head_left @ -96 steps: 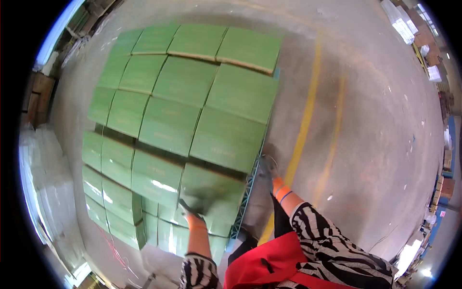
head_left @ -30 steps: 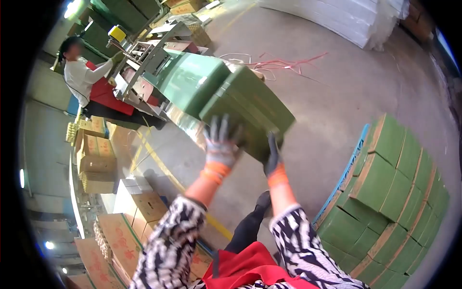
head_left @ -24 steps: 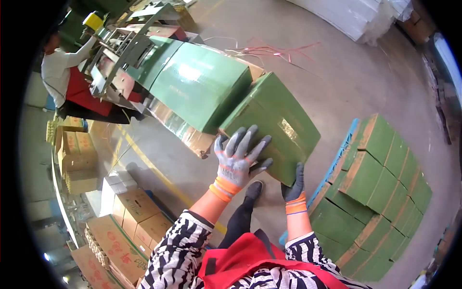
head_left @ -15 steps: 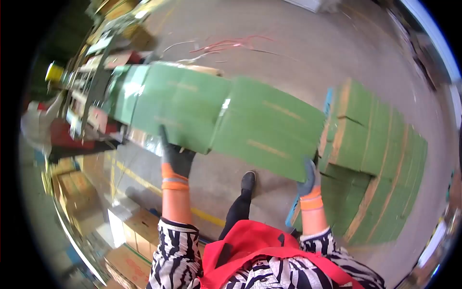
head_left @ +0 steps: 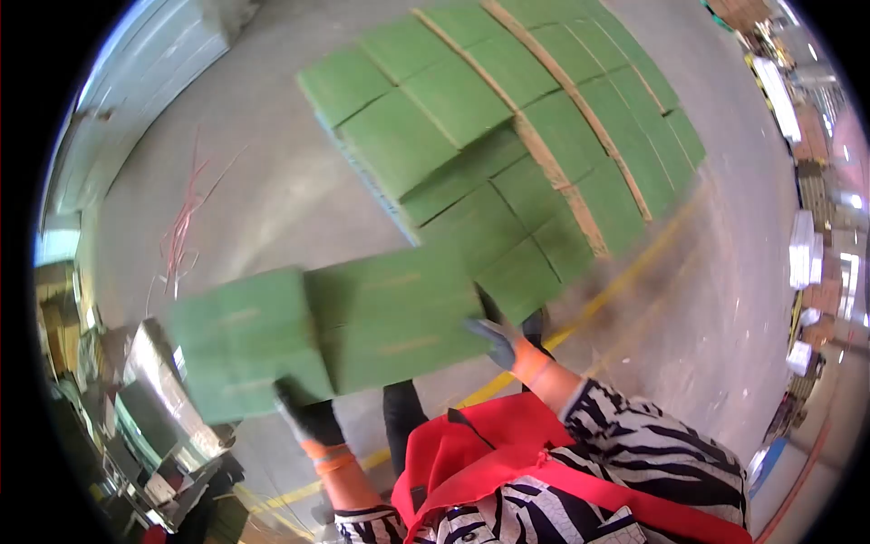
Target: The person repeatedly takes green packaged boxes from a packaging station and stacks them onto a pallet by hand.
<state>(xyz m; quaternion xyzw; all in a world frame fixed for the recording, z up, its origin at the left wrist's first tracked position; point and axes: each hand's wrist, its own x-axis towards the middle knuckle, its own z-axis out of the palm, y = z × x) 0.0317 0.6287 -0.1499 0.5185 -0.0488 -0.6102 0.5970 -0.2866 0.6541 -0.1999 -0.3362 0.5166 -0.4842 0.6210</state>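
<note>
Two green cardboard boxes, a left one (head_left: 245,340) and a right one (head_left: 399,313), hang end to end in front of me, slightly blurred. My left hand (head_left: 308,419), in a dark glove with an orange cuff, grips the near side of the left box; part of its fingers is hidden under it. My right hand (head_left: 498,343), gloved alike, presses on the near right end of the right box. Beyond the right box stands a wide stack of green boxes (head_left: 462,95), with brown strips between some rows. The held right box overlaps this stack's near edge in view.
A blue pallet edge (head_left: 367,181) shows under the stack's left side. Red and white straps (head_left: 184,222) lie on the concrete floor. Equipment with a shiny surface (head_left: 159,381) stands at lower left. A yellow line (head_left: 625,281) crosses the floor. Shelved goods (head_left: 807,263) line the far right.
My view has swung right, toward the stack. The two held boxes have come away from the row of green boxes on the equipment at left and now hang beside the stack.
</note>
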